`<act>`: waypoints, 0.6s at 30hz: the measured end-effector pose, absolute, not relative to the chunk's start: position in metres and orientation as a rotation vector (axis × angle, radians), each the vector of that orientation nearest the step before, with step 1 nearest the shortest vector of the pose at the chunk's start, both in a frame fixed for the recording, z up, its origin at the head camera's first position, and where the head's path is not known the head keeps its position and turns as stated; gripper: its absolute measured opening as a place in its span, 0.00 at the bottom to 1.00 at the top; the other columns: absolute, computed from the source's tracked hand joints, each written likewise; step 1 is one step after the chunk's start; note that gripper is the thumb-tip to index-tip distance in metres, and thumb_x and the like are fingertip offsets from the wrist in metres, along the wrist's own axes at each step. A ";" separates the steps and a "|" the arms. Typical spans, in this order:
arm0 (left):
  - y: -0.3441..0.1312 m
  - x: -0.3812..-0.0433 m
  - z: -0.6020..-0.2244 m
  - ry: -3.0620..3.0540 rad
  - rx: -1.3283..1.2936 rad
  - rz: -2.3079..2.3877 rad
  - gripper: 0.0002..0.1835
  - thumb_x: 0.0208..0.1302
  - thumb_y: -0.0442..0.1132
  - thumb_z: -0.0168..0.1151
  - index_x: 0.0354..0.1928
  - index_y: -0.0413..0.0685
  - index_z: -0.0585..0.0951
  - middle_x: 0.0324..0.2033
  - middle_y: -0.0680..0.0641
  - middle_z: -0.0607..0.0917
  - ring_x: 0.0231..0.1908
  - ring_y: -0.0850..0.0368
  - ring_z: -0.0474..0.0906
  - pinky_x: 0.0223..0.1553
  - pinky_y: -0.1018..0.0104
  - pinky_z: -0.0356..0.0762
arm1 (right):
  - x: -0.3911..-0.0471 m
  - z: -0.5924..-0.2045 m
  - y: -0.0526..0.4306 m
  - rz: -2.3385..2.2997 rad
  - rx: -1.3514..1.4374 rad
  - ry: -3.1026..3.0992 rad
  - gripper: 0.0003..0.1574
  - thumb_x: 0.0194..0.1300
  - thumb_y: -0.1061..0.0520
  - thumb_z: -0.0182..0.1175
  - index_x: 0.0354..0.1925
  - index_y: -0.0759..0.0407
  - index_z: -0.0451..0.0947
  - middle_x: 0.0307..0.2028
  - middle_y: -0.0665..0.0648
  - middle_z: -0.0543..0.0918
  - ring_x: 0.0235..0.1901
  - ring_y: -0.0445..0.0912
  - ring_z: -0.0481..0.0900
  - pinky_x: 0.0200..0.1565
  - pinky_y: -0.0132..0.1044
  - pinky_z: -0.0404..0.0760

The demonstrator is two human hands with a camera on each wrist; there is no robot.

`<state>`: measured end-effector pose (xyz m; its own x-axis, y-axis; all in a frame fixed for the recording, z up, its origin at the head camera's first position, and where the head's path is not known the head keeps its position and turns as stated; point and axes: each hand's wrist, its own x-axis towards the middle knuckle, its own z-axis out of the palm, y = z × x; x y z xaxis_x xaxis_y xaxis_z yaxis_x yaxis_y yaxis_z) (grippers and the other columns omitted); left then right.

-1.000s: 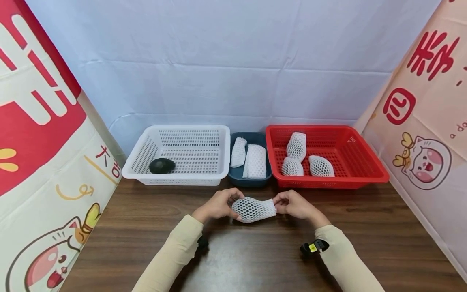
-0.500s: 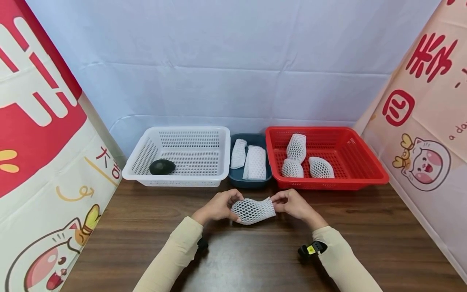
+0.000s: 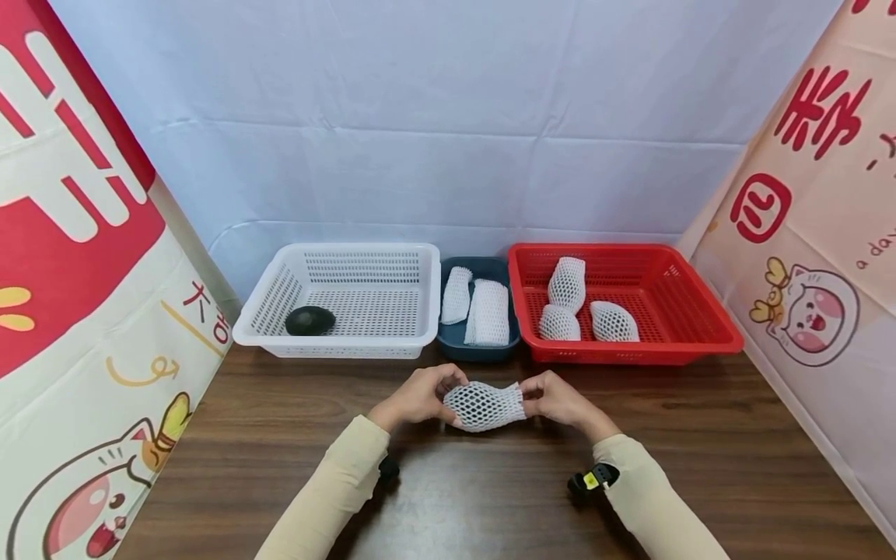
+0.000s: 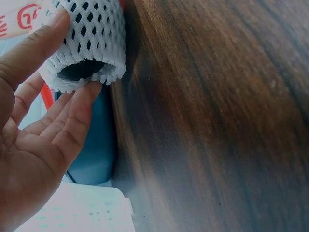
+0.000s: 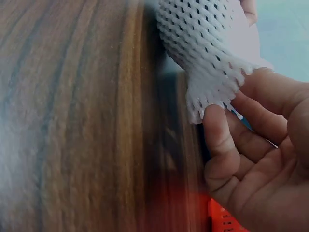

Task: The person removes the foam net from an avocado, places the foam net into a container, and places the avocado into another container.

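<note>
A white foam fruit net (image 3: 483, 406) stretches between both hands over the table, with a dark avocado inside it that shows through the mesh and at the open end in the left wrist view. My left hand (image 3: 423, 395) grips the bulging end between thumb and fingers. At the narrower end, the thumb and fingers of my right hand (image 3: 560, 400) pinch the loose rim. In the right wrist view that rim (image 5: 207, 99) looks gathered and frayed at the fingertips. Another dark avocado (image 3: 310, 320) lies in the white basket (image 3: 336, 342) at the back left.
A blue tray (image 3: 479, 354) with folded foam nets (image 3: 488, 313) stands between the white basket and a red basket (image 3: 630, 354). Inside the red one lie several net-wrapped fruits (image 3: 614, 321). Printed cloths hang at both sides of the wooden table (image 3: 476, 498).
My right hand has shifted slightly left, toward the left hand, and the net's narrow end looks shorter. The left hand keeps its place on the bulging end.
</note>
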<state>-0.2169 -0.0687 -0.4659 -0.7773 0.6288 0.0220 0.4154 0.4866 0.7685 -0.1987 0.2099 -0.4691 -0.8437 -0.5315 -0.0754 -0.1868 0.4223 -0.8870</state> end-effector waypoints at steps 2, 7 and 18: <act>-0.069 -0.217 -0.466 2.473 0.880 1.169 0.28 0.36 0.37 0.80 0.44 0.53 0.78 0.37 0.54 0.80 0.33 0.61 0.76 0.38 0.65 0.74 | -0.199 -0.470 0.208 -1.388 -0.646 2.330 0.07 0.51 0.70 0.61 0.32 0.66 0.80 0.25 0.52 0.79 0.19 0.46 0.72 0.21 0.36 0.73; -0.069 -0.217 -0.466 2.479 0.880 1.162 0.28 0.35 0.37 0.80 0.44 0.53 0.78 0.36 0.54 0.81 0.31 0.62 0.76 0.37 0.66 0.74 | -0.201 -0.473 0.203 -1.379 -0.673 2.326 0.10 0.47 0.75 0.59 0.30 0.67 0.78 0.24 0.49 0.75 0.20 0.40 0.68 0.22 0.29 0.67; -0.068 -0.218 -0.465 2.507 0.886 1.149 0.28 0.35 0.38 0.80 0.44 0.53 0.80 0.33 0.56 0.81 0.29 0.64 0.75 0.34 0.69 0.73 | -0.203 -0.473 0.197 -1.343 -0.715 2.385 0.08 0.47 0.72 0.60 0.29 0.64 0.79 0.23 0.49 0.76 0.20 0.39 0.69 0.22 0.30 0.68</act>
